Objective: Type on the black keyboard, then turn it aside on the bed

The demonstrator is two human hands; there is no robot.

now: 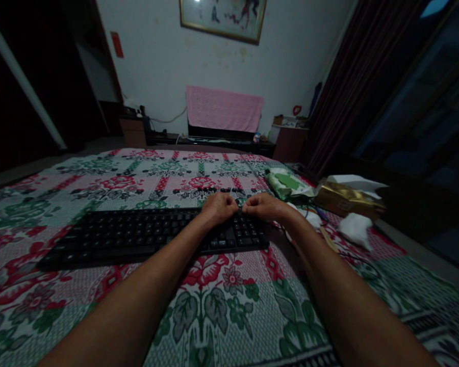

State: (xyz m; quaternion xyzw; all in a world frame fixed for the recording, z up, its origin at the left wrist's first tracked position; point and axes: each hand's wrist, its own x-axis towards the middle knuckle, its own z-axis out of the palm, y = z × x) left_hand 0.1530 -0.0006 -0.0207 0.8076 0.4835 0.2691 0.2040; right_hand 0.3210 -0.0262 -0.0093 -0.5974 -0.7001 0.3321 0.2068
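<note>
A room in a home: a floral cloth (117,181) spread wide in front, a framed picture (225,19) hanging on the wall (153,76) above a draped pink towel (225,107), and a purple curtain (338,76) at right.

Both hands meet over the right end of a black keyboard (137,234) that lies on a flowered cloth (229,306). The left hand (219,208) and the right hand (263,206) have their fingers curled and nearly touching; whether they pinch anything small is unclear. Just beyond them, small black pieces (202,190) lie in a row. To the right sit a green pack (288,182), a gold box (342,199) with white paper (355,182) on top, a crumpled tissue (355,229) and a flat stick (329,239). A pink towel (224,107) hangs against the far wall (153,66), below a framed picture (224,20). A dark curtain (340,76) hangs at right.
</note>
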